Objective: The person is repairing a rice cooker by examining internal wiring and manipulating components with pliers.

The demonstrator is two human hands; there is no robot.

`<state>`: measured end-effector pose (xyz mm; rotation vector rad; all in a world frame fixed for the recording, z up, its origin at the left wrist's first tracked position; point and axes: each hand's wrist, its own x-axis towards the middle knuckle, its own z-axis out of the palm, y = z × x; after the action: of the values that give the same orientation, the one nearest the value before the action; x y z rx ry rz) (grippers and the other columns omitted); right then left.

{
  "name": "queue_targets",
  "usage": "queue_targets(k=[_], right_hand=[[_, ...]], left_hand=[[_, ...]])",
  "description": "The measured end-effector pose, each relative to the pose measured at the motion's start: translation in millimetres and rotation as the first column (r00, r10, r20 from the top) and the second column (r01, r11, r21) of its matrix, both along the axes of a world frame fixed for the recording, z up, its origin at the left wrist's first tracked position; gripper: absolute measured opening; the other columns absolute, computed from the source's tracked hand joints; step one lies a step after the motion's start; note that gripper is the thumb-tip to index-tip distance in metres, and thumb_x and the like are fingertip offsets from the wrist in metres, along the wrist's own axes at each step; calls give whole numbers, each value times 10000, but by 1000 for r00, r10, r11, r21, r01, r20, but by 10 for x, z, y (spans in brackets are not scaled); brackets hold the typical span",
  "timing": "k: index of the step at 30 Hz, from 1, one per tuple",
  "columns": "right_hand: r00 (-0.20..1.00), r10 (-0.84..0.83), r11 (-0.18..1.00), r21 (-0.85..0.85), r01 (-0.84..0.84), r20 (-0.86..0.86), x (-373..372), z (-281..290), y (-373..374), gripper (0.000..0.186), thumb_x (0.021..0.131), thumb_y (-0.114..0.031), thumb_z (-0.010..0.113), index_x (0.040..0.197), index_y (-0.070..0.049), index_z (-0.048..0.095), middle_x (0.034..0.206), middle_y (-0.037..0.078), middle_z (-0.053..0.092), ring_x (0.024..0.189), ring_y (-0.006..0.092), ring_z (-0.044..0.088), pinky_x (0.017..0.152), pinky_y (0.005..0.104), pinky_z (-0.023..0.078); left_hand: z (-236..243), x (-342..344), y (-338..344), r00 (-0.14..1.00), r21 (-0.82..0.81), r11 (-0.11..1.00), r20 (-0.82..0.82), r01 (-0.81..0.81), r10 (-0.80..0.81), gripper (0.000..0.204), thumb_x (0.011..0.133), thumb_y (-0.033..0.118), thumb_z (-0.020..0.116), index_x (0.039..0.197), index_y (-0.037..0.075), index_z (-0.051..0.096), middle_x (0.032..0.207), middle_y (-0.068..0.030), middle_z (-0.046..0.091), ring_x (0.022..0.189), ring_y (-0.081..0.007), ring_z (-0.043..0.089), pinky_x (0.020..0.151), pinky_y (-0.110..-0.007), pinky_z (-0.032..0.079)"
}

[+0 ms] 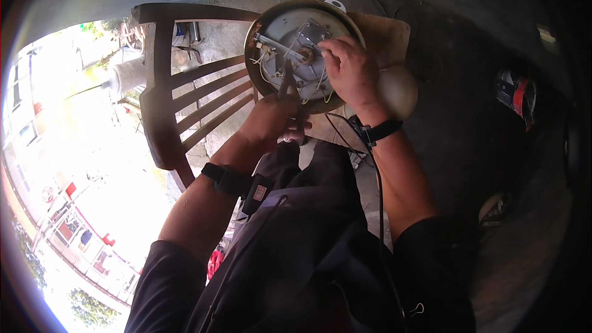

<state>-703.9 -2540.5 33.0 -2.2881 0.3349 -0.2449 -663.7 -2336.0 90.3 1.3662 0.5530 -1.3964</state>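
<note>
Housing (283, 21), round, holds pale wires (261, 68); left grip (274, 117) clamped on pliers (288, 80); right grip (353, 73), I cannot tell.

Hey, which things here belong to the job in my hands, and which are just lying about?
In the job:
round metal housing, open toward you
pale wires inside it
dark pliers-like tool in your left hand

Apparently just lying about:
wooden slatted bench
red-and-dark object off to the right
pale round object by your right wrist, though its use is unclear
</note>
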Motion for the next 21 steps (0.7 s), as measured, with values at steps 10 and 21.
queue_targets(k=[10,21], right_hand=[[964,187,982,26,-185,-190,108,-352,242,285,825,-127,728,1109,-96,732,969,130,657,848,315,676,766,403,549],[982,118,986,136,-98,-145,123,-593,245,225,834,-128,720,1056,-90,731,966,132,666,855,309,674,774,394,542]], left_hand=[[-326,-5,71,824,134,927,426,351,-374,391,916,103,595,1220,-126,507,928,-242,639,746,-284,718,562,-376,582],[-440,-92,29,631,320,824,532,467,-564,529,794,95,666,1232,-140,485,944,-254,626,827,-404,674,688,-442,583]])
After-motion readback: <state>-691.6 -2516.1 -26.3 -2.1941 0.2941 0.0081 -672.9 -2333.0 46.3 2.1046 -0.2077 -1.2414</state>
